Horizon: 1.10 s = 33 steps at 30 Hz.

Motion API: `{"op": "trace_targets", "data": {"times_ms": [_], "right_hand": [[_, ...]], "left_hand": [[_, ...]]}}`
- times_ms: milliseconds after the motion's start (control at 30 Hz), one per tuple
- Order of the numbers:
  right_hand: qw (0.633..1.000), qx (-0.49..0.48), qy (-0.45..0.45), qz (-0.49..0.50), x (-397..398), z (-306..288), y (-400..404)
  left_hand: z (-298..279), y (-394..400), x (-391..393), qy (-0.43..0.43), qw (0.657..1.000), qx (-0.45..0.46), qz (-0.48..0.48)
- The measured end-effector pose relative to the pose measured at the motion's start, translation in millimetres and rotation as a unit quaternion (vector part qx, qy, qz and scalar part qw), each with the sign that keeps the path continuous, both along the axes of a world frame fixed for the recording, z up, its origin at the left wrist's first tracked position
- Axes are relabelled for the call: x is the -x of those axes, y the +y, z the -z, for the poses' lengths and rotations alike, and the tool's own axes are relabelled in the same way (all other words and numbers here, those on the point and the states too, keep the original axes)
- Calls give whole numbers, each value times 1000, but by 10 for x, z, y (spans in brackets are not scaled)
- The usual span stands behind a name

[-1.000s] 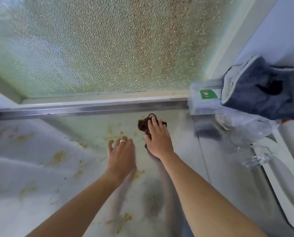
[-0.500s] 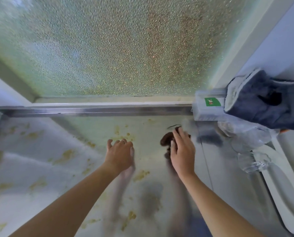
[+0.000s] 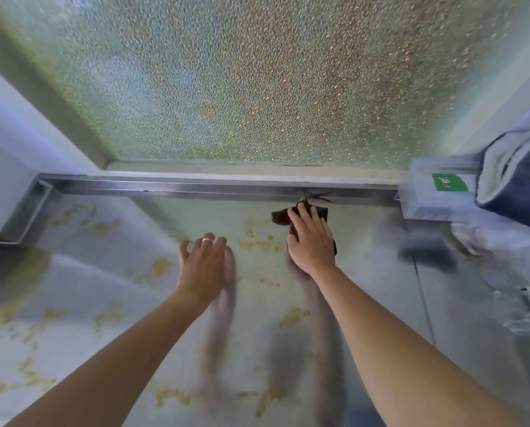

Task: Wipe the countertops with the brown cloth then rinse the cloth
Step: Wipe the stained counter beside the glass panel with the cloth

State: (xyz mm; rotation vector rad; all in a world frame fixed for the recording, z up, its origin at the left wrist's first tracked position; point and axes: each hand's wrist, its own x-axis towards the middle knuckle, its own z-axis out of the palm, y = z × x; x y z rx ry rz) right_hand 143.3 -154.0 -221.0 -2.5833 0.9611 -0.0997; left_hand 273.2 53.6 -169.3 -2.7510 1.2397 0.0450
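Near us the counter [image 3: 72, 303] carries many yellow smears, so we judge most wiping and the rinse remain. Our left hand [image 3: 202, 266] hovers spread and empty; farther, our right hand [image 3: 312, 241] presses flat the brown cloth [image 3: 280, 216] by the back rail [image 3: 196, 188].

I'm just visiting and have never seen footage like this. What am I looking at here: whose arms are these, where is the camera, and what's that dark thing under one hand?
There is no machine here, only a person. The camera sits on their head and looks forward and down, so both bare arms reach away from you. The right hand presses flat on a brown cloth, close to the metal rail below the frosted glass panel. The left hand, wearing a ring, rests with fingers spread on the shiny countertop and holds nothing. Yellowish smears spot the surface. At far right lie a dark blue towel and a clear box with a green label.
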Motion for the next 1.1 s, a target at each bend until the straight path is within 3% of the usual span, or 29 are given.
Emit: {"op": "trace_targets", "data": {"times_ms": [200,400,500,567,667,733,833,1100], "right_hand": [[991,-47,-57,-109,-99,-43,706],[968,-136,-124,-170,510,-130,1346],[963,-163,-193,-99,851,-339,1169],[971,-87,-222,-9,1116,-389,950],[986,-10,-140,93,1486,-235,687],[994,19,-62,92,1562,-75,701],[994,10,-42,100,1419,2,855],[990,-56,-132,16,1162,-14,1801]], "left_hand": [[-37,54,76,-9,999,31,14],[-86,200,347,5,999,35,30],[-88,256,464,0,994,86,67],[-65,277,563,14,989,106,99],[2,283,729,58,990,54,120],[35,301,807,75,991,-15,106],[51,338,835,83,989,-52,107],[38,394,854,103,989,-43,96]]}}
